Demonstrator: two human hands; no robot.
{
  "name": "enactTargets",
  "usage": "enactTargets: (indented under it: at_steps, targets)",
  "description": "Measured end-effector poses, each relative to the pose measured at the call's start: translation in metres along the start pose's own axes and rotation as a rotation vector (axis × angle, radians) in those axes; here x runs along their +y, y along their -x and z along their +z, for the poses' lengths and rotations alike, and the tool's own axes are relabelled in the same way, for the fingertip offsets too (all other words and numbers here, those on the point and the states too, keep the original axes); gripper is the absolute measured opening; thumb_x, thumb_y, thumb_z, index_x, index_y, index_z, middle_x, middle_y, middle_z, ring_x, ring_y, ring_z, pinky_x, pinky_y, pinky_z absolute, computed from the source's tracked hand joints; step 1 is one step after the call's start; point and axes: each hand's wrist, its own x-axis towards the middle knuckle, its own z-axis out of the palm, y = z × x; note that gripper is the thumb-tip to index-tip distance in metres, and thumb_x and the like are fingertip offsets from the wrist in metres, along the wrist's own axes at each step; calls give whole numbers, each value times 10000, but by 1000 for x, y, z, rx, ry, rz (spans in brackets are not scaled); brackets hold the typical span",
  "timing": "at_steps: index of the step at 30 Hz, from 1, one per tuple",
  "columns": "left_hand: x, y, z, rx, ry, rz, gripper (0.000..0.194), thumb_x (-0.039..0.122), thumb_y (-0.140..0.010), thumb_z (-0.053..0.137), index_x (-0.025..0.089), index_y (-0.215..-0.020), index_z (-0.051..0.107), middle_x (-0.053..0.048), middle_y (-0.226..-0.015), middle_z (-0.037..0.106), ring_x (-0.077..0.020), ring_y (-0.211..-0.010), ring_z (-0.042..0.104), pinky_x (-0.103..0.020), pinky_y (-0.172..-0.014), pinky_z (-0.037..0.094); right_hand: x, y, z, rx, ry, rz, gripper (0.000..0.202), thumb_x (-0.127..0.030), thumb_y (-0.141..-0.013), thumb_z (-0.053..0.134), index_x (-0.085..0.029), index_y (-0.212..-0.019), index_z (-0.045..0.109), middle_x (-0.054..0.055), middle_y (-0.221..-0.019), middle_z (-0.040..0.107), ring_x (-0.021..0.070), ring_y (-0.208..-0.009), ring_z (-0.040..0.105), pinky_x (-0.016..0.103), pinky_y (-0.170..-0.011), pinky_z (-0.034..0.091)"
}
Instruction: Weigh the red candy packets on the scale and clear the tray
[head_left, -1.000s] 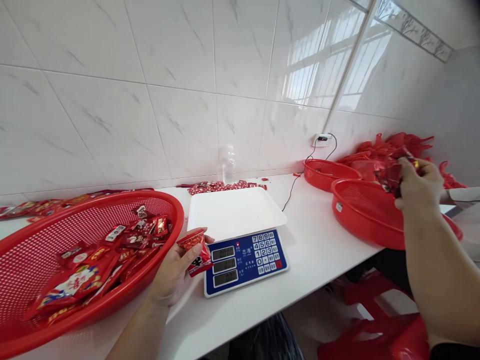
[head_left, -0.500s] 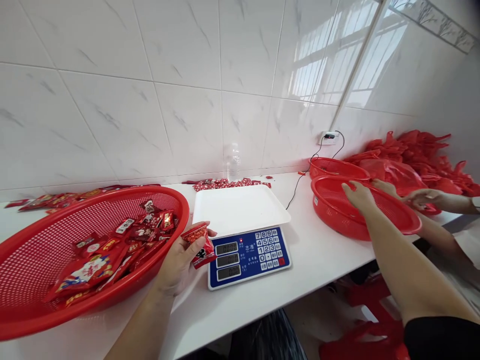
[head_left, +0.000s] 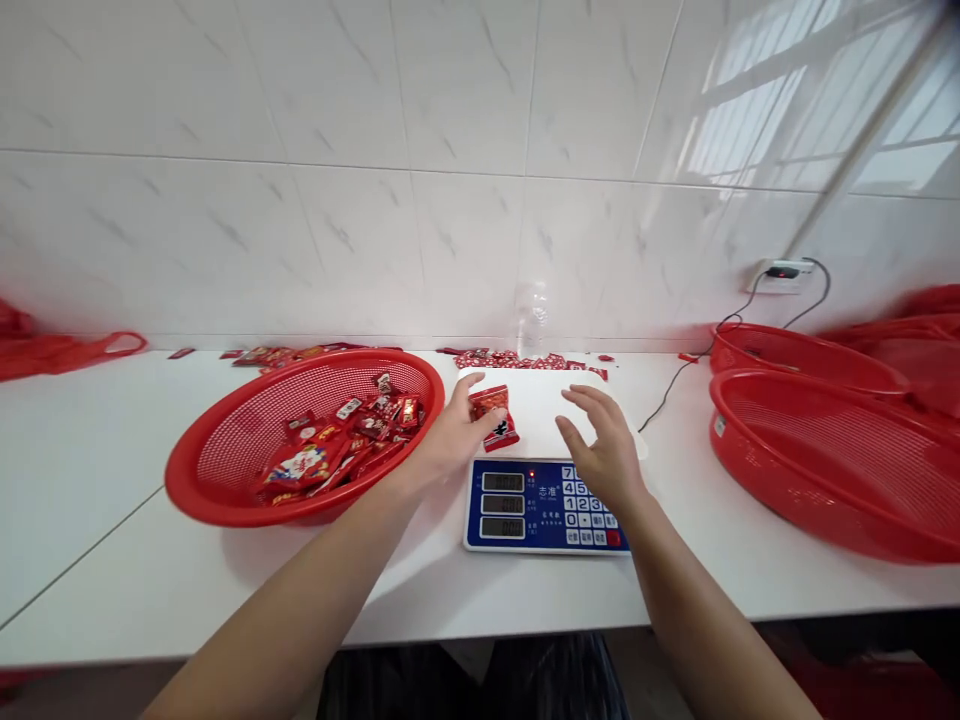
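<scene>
My left hand (head_left: pixel 455 432) holds a small red snack packet (head_left: pixel 498 436) by its edge, thumb across its front, above the white tray (head_left: pixel 538 408) of a weighing scale. With fingers apart and nothing in it, my right hand (head_left: pixel 602 448) hovers over the scale's right side. It covers part of the keypad on the blue panel (head_left: pixel 551 505). To the left, a red plastic basket (head_left: pixel 217 500) holds several red snack packets (head_left: pixel 315 460), heaped toward its right side.
Red baskets (head_left: pixel 757 475) stand at the right, near a black cord (head_left: pixel 667 392) running to a wall socket (head_left: pixel 780 277). Along the wall lie small red packets (head_left: pixel 551 362) and a clear bottle (head_left: pixel 532 320). A red bag (head_left: pixel 67 350) lies at far left.
My right hand has left the red basket on the right and come over the scale. My left hand has brought the snack packet above the tray. The view has turned left.
</scene>
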Motion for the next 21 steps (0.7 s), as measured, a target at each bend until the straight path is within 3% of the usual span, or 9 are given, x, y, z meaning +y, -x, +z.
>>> enactTargets:
  at_steps: [3, 6, 10, 14, 17, 19, 21]
  targets:
    - [-6, -11, -2, 7, -512, 211, 636, 270, -802, 652, 199, -1388, 414, -163, -1439, 407, -334, -1346, 345, -514, -1105, 252, -6, 4, 8, -70, 8, -51, 315, -338, -914, 530, -254, -1214, 571, 110, -1235, 570, 264, -1183, 511, 489, -974, 450]
    - [-18, -13, -3, -164, -823, 277, 376, 244, -866, 544, 206, -1237, 590, -150, -1446, 409, -345, -1381, 283, -531, -1096, 245, -3, 8, 11, -34, 9, -84, 277, -293, -909, 540, -252, -1178, 594, 101, -1184, 602, 259, -1141, 539, 480, -953, 465]
    - [-30, -16, 7, -318, -873, 241, 304, 283, -909, 464, 195, -1121, 664, -147, -1490, 355, -368, -1395, 261, -529, -1076, 282, 1, 16, 10, 55, -23, -112, 241, -214, -896, 554, -252, -1125, 616, 77, -1081, 652, 238, -1052, 589, 457, -918, 489]
    - [-22, -30, 11, -389, -829, 168, 427, 379, -927, 446, 170, -1276, 575, -165, -1517, 308, -348, -1401, 264, -471, -1106, 265, 0, 25, 7, 85, -64, -158, 223, -173, -874, 579, -254, -1072, 639, 57, -1001, 679, 226, -971, 624, 451, -906, 496]
    - [-11, -42, -18, -276, -919, 147, 485, 392, -918, 458, 186, -1357, 488, -125, -1513, 336, -288, -1415, 245, -405, -1127, 246, -1, 29, 4, 103, -81, -125, 178, -179, -876, 580, -242, -1026, 650, 51, -949, 683, 214, -914, 636, 419, -857, 513]
    - [-7, -48, -53, -167, -1019, 63, 480, 372, -914, 447, 188, -1357, 464, -94, -1480, 399, -233, -1376, 328, -332, -1113, 272, -2, 30, 2, 106, -80, -84, 142, -189, -884, 573, -224, -996, 654, 49, -925, 686, 205, -890, 639, 389, -825, 517]
    - [-10, -50, -92, -144, -1104, -108, 451, 378, -922, 402, 194, -1326, 481, -91, -1410, 489, -228, -1294, 442, -330, -1071, 331, -4, 31, 0, 100, -78, -54, 119, -196, -891, 565, -206, -968, 655, 49, -909, 689, 196, -881, 640, 360, -807, 514]
